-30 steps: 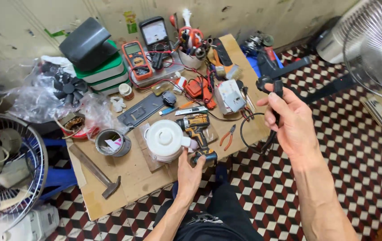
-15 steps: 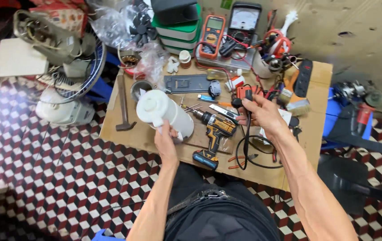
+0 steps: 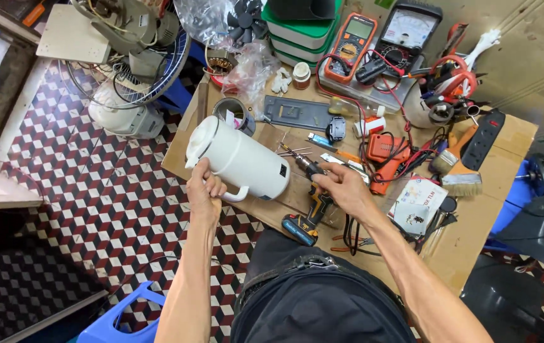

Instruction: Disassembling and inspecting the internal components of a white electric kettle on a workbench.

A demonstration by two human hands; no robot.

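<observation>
My left hand [image 3: 204, 188] grips the handle of a white electric kettle [image 3: 237, 159], which is tipped on its side above the near left corner of the wooden table [image 3: 488, 209], lid end pointing left. My right hand [image 3: 339, 185] is closed around the grip of a black and yellow cordless drill [image 3: 310, 206]. The drill lies on the table with its bit pointing up-left, close to the kettle's base end.
The table holds two multimeters [image 3: 354, 38], a black power strip [image 3: 480, 140], a brush [image 3: 461, 183], an orange tool [image 3: 386, 159], a grey plate [image 3: 297, 113], a metal can [image 3: 229, 112], pliers and cables. Fan parts [image 3: 126, 63] lie on the checkered floor at left. A blue stool [image 3: 122, 321] sits below.
My left hand has lifted the kettle and tipped it onto its side. My right hand has moved from the orange tool onto the drill grip. The view has shifted slightly.
</observation>
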